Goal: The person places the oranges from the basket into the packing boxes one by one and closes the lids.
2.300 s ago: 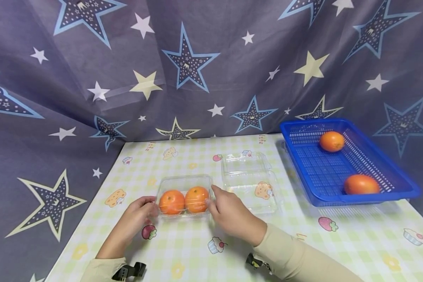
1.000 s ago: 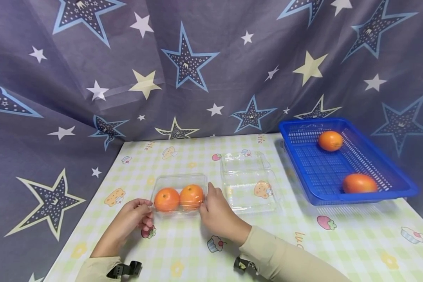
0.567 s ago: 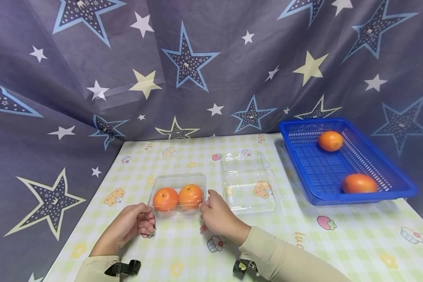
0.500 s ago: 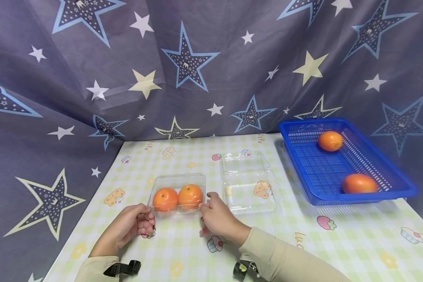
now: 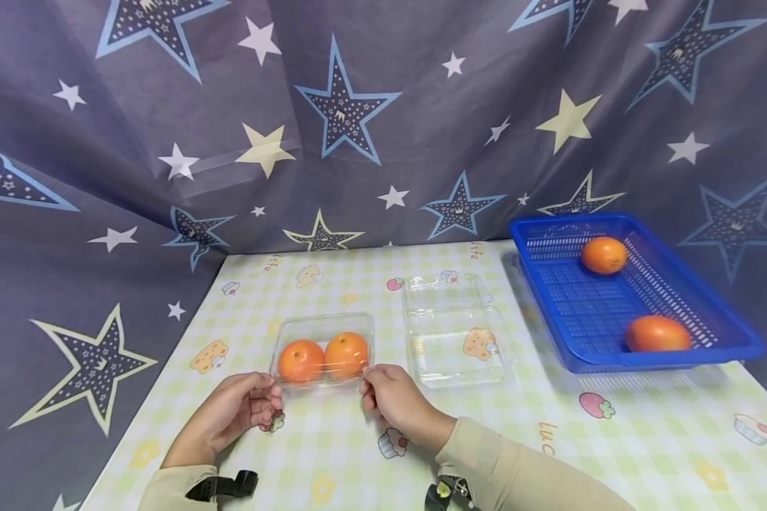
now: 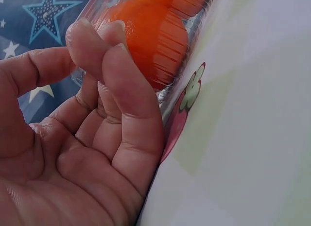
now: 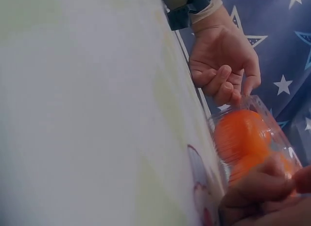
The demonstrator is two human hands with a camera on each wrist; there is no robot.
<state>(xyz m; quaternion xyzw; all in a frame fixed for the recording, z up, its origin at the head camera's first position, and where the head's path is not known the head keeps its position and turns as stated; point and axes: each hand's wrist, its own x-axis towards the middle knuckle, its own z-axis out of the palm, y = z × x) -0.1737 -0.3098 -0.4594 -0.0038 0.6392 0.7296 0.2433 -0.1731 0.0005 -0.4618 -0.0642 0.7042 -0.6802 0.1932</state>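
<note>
"Watching from my desk, I get a green-and-white checked tablecloth [image 5: 511, 436], printed with little treats and fruit. A dark curtain [image 5: 230, 85] covered in stars hangs behind it and down the left side."

"What stands on it, from where you sit?"

"Over on the right I see a blue basket [image 5: 572, 298] with two loose oranges [image 5: 604, 255] in it, one toward the back, one by the near end. Left of that, an open box [image 5: 444, 351] of clear plastic lies with its two halves spread, one behind the other."

"And the box with fruit in it?"

"I have the filled box [image 5: 322, 325] on the cloth, left of the open one and between the two hands. A pair of oranges [image 5: 301, 360] sits in it, side by side."

"How's the grip?"

"My left hand [image 5: 230, 411] pinches the near left corner, thumb and forefinger together on the plastic, the other fingers loosely bent below. The right hand [image 5: 401, 404] has the near right corner the same way, its fingers folded under."

"Sure of the right one?"

"Fairly. My right wrist view is blurred there, so I can't say how firm that pinch is; from the head camera, thumb and finger look closed on the edge."
</note>
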